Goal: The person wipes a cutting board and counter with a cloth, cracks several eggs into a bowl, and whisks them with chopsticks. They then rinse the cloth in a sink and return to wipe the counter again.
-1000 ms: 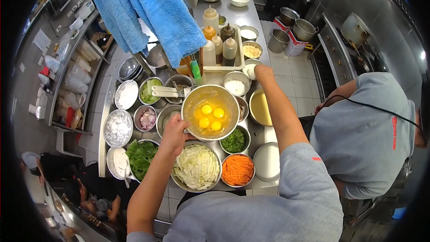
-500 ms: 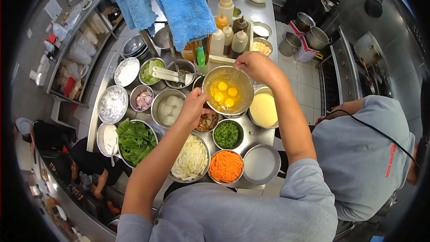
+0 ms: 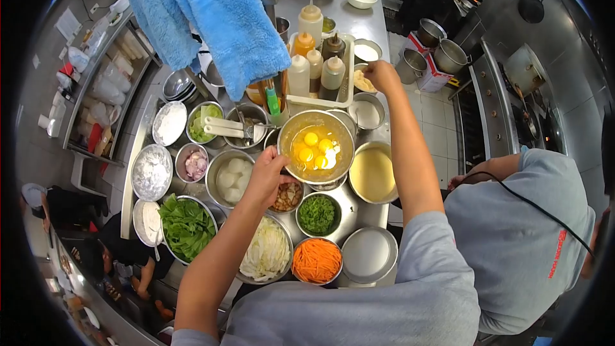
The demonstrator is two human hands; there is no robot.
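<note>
In my left hand (image 3: 268,176) is a steel bowl (image 3: 291,125), its rim gripped on the left side. Raw eggs with several whole yolks (image 3: 310,138) lie in it. My right hand (image 3: 384,78) is over the right edge of a small bowl of pale yellow chopped food (image 3: 362,81), its fingers bent and drawn together; whatever is in the fingertips is hidden. Just below that hand stands a bowl of white contents (image 3: 366,114). Beneath and right of the egg bowl sits a pot of pale yellow liquid (image 3: 373,176).
Squeeze bottles (image 3: 298,77) stand in a tray (image 3: 349,70). Around are bowls of shredded carrot (image 3: 317,259), chopped greens (image 3: 317,214), cabbage (image 3: 266,250) and leafy greens (image 3: 187,227). Blue towels (image 3: 221,19) hang overhead. A co-worker in grey (image 3: 512,230) stands close at right.
My right hand has left the egg bowl's rim and moved up and right to the small bowls. The left hand keeps the egg bowl, shifted slightly down and left in view.
</note>
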